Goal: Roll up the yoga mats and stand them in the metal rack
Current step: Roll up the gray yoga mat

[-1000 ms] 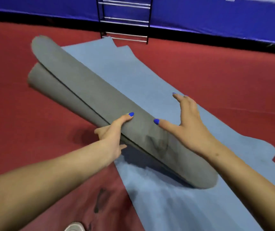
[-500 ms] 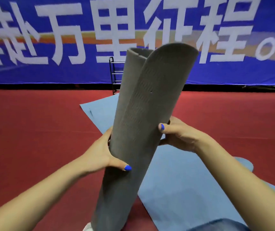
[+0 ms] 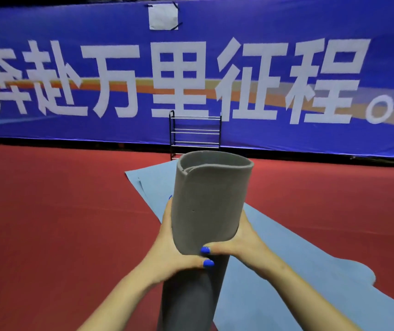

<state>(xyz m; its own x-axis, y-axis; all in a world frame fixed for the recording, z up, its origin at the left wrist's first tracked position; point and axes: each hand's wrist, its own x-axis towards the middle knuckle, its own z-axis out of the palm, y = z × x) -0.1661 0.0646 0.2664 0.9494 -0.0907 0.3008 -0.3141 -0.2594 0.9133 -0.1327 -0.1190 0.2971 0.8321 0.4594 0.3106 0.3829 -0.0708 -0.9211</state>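
— What's on the left from where you stand?

— Red floor (image 3: 48, 223), running back to a blue banner (image 3: 72, 32) with big white characters. Then the person's left hand (image 3: 174, 247), wrapped round the grey mat (image 3: 208, 204) from that side, thumb across the front with a blue nail showing.

— And the mat itself?

— Rolled into a loose tube and held upright, about chest height in front of the person, clear of the floor as far as I can see; its bottom end runs out of sight below. The top is open, and you can see the spiral of the inner layers. The outer flap ends in a straight edge down the front left. The surface is matte grey foam, a bit darker below the hands.

— The other hand?

— The right hand (image 3: 241, 240) curls round the opposite side, its thumb lying just above the left thumb. Both hands grip the roll at the middle.

— Where's the rack (image 3: 195, 134)?

— Straight behind the roll, against the banner: a black frame with silver rungs, well apart from the mat.

— Anything further right?

— A blue mat (image 3: 286, 271) lies flat on the floor, stretching from behind the roll towards the lower right.
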